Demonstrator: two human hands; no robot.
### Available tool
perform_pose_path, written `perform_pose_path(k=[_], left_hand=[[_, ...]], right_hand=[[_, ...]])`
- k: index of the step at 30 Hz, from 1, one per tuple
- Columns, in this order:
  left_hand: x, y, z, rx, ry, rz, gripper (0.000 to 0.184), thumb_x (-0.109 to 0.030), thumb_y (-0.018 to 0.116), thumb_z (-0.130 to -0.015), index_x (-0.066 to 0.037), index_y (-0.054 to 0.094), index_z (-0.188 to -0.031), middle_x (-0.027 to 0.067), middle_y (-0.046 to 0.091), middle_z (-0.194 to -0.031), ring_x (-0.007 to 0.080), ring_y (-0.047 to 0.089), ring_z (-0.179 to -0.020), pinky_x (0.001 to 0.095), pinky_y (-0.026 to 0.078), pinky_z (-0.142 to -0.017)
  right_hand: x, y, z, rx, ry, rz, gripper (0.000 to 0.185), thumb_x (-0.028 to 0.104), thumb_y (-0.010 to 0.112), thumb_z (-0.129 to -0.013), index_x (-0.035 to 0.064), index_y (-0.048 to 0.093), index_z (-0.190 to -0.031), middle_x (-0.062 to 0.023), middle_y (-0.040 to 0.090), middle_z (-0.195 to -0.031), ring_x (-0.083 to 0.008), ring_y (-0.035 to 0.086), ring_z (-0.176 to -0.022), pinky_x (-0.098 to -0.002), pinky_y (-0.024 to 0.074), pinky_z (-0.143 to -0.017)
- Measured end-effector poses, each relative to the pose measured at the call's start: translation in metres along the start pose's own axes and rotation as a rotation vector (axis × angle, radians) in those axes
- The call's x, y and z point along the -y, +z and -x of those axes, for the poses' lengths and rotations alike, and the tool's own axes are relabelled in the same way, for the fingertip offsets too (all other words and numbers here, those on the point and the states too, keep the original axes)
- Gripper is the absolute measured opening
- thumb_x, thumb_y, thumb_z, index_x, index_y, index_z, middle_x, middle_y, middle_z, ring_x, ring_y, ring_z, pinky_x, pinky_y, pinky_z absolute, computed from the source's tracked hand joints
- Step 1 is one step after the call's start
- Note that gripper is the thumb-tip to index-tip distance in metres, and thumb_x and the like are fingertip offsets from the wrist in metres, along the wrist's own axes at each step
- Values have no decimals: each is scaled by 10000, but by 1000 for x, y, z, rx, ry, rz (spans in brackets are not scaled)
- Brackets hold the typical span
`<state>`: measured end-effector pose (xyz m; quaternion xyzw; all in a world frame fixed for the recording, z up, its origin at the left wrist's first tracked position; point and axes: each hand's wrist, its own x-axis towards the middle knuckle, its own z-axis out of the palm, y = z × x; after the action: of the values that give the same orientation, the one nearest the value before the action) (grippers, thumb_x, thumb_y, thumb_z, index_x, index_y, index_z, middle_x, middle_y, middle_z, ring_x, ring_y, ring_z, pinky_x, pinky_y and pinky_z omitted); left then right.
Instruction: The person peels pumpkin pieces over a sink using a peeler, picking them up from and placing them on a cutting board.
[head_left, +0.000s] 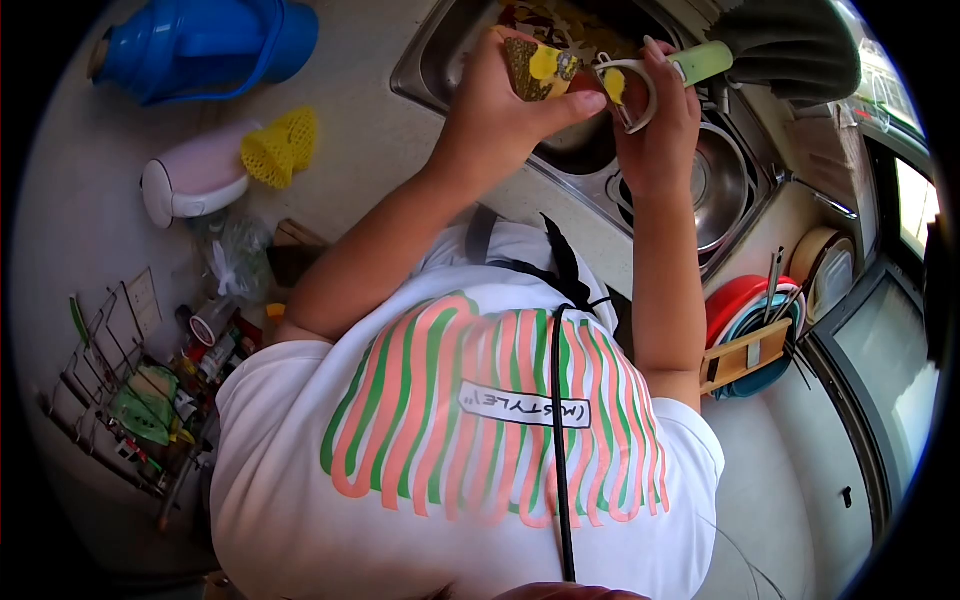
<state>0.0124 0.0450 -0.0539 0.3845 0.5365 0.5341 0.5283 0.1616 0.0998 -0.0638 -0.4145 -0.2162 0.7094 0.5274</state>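
Note:
My left hand [492, 112] is closed around a chunk with mottled dark brown skin and yellow patches [540, 70], held over the sink [425, 62]. My right hand [662, 130] grips a peeler [704, 64] with a light green handle and a white curved frame. The peeler's head is close to the left thumb and the chunk's right end; whether they touch is unclear. A yellow bit shows inside the peeler frame. Yellowish and brown peelings [545, 22] lie in the sink beyond the hands.
A metal bowl [722, 185] sits in the right basin near the faucet [828, 203]. On the left are a blue thermos [215, 45], a pink-white appliance [200, 172] and yellow netting [280, 148]. Stacked basins [725, 305] stand at the right. A dark grey cloth [795, 55] hangs behind the peeler.

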Motion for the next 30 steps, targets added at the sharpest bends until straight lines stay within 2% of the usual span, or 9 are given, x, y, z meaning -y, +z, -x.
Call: perform_pose_path(k=[3, 6, 9, 12, 15, 18, 24, 27, 30], left_hand=[[-1, 2, 4, -14, -14, -61, 495, -142, 810, -755, -43, 424, -1048, 28, 620, -819, 57, 538, -632, 204, 433, -529], [-1, 1, 5, -75, 29, -118, 514, -149, 820, -747, -36, 422, -1052, 31, 624, -831, 77, 585, -676, 212, 487, -594], [-6, 5, 3, -108, 82, -12, 551, -167, 840, -728, -27, 422, -1061, 37, 627, -839, 99, 623, -741, 225, 522, -676], [-6, 4, 3, -102, 79, -103, 571, -191, 843, -723, -15, 403, -1043, 112, 619, -947, 159, 643, -837, 271, 521, -760], [-7, 9, 3, -191, 146, -349, 605, -222, 870, -693, -18, 429, -1055, 66, 628, -901, 104, 630, -806, 247, 527, -714], [-4, 11, 2, -192, 209, -530, 595, -234, 867, -694, -15, 437, -1042, 79, 623, -919, 113, 632, -805, 255, 530, -715], [0, 1, 1, -197, 139, -453, 534, -221, 832, -736, -15, 450, -1048, 102, 639, -925, 118, 629, -844, 254, 523, -714], [2, -1, 0, -173, 114, -296, 528, -216, 826, -741, -17, 455, -1059, 90, 649, -923, 123, 634, -817, 255, 521, -714], [11, -3, 0, -116, 173, -405, 533, -209, 829, -734, -27, 458, -1069, 71, 647, -918, 121, 636, -766, 248, 522, -716]], right_hand=[[0, 6, 3, -33, -69, 5, 179, 145, 631, -902, 42, 540, -1017, -21, 573, -824, -100, 568, -728, -234, 462, -624], [-2, -3, 1, 68, -165, 120, 183, 163, 635, -911, 42, 539, -1008, -5, 556, -763, -90, 545, -674, -218, 436, -601], [0, 6, 9, 3, -329, 322, 198, 180, 650, -913, 33, 549, -999, 5, 542, -715, -74, 527, -662, -200, 416, -603], [-3, 2, 11, 28, -526, 553, 205, 184, 665, -909, 20, 568, -984, -8, 578, -731, -63, 536, -678, -195, 423, -609], [-2, 9, 16, 69, -653, 688, 201, 177, 679, -900, 8, 591, -966, -21, 616, -729, -56, 555, -657, -203, 440, -588], [-4, 8, 22, 90, -614, 769, 201, 177, 687, -894, 3, 605, -950, -28, 628, -690, -59, 568, -610, -213, 451, -559], [-3, 3, 19, 55, -755, 929, 183, 175, 681, -903, 14, 603, -937, 1, 591, -748, -49, 508, -637, -186, 401, -575], [-2, 3, 18, 23, -754, 881, 193, 182, 685, -900, 11, 605, -937, 7, 587, -727, -52, 511, -636, -184, 401, -580], [-1, 2, 15, 9, -677, 724, 193, 179, 688, -891, 15, 597, -939, -6, 591, -706, -63, 522, -602, -204, 412, -560]])
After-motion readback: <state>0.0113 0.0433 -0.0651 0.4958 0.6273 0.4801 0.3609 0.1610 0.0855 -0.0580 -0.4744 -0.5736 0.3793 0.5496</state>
